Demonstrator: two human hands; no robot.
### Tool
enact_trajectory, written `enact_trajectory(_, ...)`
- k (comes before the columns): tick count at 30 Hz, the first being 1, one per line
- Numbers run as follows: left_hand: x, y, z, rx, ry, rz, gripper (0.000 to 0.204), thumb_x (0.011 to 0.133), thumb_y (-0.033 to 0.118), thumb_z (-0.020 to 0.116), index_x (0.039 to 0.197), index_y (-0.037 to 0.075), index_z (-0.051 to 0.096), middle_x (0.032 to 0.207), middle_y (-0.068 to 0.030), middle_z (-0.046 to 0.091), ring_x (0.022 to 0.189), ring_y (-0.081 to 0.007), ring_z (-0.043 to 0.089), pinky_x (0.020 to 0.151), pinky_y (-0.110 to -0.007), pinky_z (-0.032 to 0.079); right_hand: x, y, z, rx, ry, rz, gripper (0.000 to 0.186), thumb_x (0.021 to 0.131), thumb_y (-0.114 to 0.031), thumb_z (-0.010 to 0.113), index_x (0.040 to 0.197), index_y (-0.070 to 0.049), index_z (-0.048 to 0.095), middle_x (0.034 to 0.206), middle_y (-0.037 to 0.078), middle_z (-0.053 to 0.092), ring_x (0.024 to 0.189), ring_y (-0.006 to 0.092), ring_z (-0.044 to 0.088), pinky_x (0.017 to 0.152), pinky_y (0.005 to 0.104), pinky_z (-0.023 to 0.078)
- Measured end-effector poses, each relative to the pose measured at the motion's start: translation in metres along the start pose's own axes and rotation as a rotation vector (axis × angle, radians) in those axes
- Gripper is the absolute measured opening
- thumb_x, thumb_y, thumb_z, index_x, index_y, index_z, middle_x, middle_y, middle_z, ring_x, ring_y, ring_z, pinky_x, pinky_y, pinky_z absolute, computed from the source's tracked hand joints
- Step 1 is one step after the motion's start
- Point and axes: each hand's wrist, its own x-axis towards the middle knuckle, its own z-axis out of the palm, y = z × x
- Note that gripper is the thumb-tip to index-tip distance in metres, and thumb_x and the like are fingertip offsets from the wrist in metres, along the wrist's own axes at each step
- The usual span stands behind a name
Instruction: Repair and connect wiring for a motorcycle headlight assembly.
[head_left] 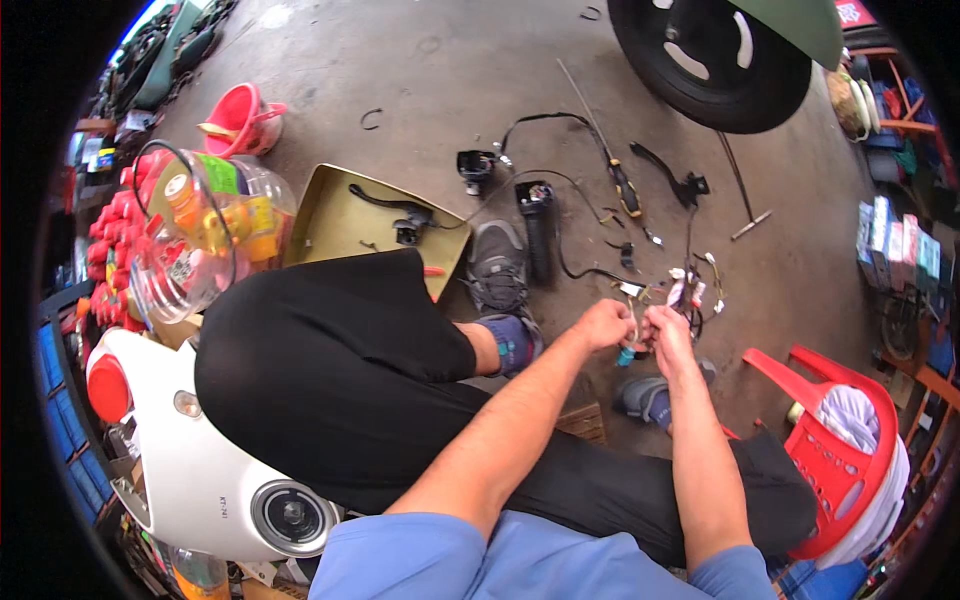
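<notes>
My left hand is closed in a pinch on thin wires, with a small teal connector hanging just below its fingertips. Close beside it, my right hand pinches the same wiring; its fingertips partly hide what they hold. Just past my hands lies a wire bundle with white and dark plugs. A black cable leads from it to a brake lever. Left of that lie a long screwdriver with a black and yellow handle, a black handlebar grip and a black switch housing.
A yellowish metal tray holding another lever stands left of my shoe. A wheel stands at the far right. A red plastic chair is near my right knee; a white scooter panel lies at the left.
</notes>
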Motion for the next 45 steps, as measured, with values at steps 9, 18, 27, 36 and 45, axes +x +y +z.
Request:
enact_trajectory(9,-0.012,0.018,0.007,-0.074,-0.027,-0.037,0.017,0.087,0.013,0.057,0.079,-0.002,0.058,0.071,-0.0061,0.062,0.061,-0.0136,0.061,0.056,-0.027,0.049,-0.006,0.002,-0.009,0.068,-0.003,-0.025,0.011,0.089,-0.017,0.055,0.087,-0.007,0.056,0.072,0.0,0.056,0.058,0.0082,0.05,0.054,0.0228,0.041)
enact_trajectory(18,-0.016,0.023,0.008,-0.025,-0.045,-0.024,0.014,0.086,0.015,0.057,0.081,0.001,0.058,0.073,-0.0048,0.063,0.062,-0.0122,0.062,0.052,-0.024,0.045,-0.013,-0.002,-0.011,0.106,-0.044,-0.033,0.009,0.089,-0.016,0.055,0.088,-0.007,0.055,0.073,0.0,0.056,0.058,0.0084,0.049,0.056,0.0238,0.042)
enact_trajectory(27,-0.018,0.025,0.007,-0.025,-0.036,-0.033,0.013,0.084,0.014,0.058,0.078,0.003,0.058,0.073,-0.0033,0.063,0.063,-0.0113,0.062,0.053,-0.024,0.045,-0.013,0.0,-0.011,0.123,-0.05,-0.038,0.008,0.087,-0.016,0.058,0.09,-0.008,0.056,0.073,-0.001,0.056,0.057,0.0072,0.049,0.055,0.0227,0.041)
enact_trajectory(36,-0.01,0.018,0.009,-0.063,-0.046,-0.002,0.012,0.083,0.008,0.056,0.078,-0.003,0.058,0.071,-0.008,0.062,0.063,-0.0157,0.063,0.058,-0.028,0.052,-0.014,-0.003,-0.012,0.153,-0.07,-0.023,0.007,0.088,-0.014,0.057,0.09,-0.008,0.056,0.073,-0.001,0.057,0.056,0.0073,0.051,0.053,0.0222,0.042)
enact_trajectory(45,-0.016,0.027,0.007,-0.069,-0.029,-0.021,0.014,0.082,0.015,0.059,0.077,0.002,0.058,0.07,-0.0054,0.062,0.062,-0.0135,0.063,0.054,-0.026,0.047,-0.015,-0.006,-0.01,0.163,-0.108,-0.032,0.013,0.09,-0.014,0.053,0.098,-0.004,0.056,0.076,0.001,0.058,0.058,0.0082,0.053,0.055,0.0242,0.046)
